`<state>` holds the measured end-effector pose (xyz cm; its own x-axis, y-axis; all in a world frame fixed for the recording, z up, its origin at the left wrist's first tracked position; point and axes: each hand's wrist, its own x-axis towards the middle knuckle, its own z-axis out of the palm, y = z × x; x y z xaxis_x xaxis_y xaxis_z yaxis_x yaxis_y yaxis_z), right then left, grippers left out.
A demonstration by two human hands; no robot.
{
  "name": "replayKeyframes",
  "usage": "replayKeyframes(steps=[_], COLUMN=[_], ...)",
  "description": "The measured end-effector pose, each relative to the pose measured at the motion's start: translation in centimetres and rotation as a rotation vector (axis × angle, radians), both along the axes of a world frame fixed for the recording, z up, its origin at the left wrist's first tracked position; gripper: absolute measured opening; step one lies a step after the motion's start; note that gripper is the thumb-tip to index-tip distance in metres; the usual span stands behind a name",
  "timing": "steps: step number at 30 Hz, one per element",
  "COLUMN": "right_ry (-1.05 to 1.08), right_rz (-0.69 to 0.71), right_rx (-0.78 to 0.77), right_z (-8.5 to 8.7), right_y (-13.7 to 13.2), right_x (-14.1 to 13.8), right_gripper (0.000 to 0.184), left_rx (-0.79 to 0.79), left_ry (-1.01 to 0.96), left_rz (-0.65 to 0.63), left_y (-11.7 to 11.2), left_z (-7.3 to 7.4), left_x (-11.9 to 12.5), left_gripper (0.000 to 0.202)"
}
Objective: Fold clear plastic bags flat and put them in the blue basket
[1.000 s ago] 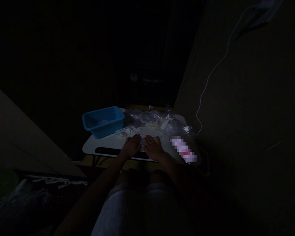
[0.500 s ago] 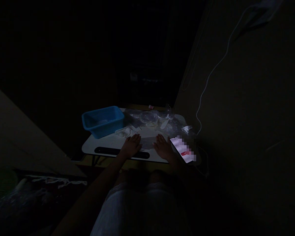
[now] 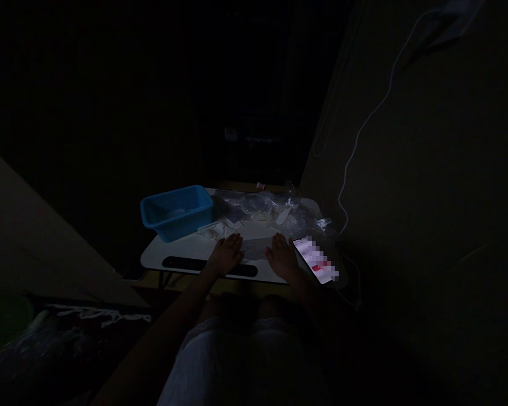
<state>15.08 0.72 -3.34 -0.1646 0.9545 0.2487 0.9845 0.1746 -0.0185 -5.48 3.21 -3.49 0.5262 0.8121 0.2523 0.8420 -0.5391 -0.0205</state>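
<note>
The left hand (image 3: 226,255) and right hand (image 3: 282,257) are laid flat and apart, with a thin translucent sheet (image 3: 254,249) spread between them on the table (image 3: 182,248).

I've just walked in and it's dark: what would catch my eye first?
Probably the glowing rectangular phone on the right of the white tabletop, then the blue rectangular plastic basin at its far left. Between them, the bare left hand and right hand lie palms down, flanking a thin translucent sheet.
</note>
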Motion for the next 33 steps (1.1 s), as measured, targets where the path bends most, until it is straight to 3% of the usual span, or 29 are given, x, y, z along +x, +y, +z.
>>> replayKeyframes(steps=[6, 15, 28, 33], right_ry=[0.001, 0.039, 0.043, 0.043], right_rz=[0.082, 0.142, 0.142, 0.133], right_rx=[0.048, 0.158, 0.107, 0.108], right_z=[0.1, 0.6, 1.3, 1.4], right_y=[-0.1, -0.5, -1.1, -1.0], right_x=[0.1, 0.2, 0.2, 0.3], right_gripper=[0.046, 0.031, 0.029, 0.028], left_rx=[-0.015, -0.04, -0.052, -0.02], left_ry=[-0.024, -0.249, -0.165, -0.175], left_rz=[0.001, -0.067, -0.112, -0.201], left_y=[-0.1, -0.1, -0.7, -1.1], left_z=[0.0, 0.5, 1.0, 1.2], left_x=[0.0, -0.1, -0.4, -0.3], left_gripper=[0.047, 0.044, 0.053, 0.044])
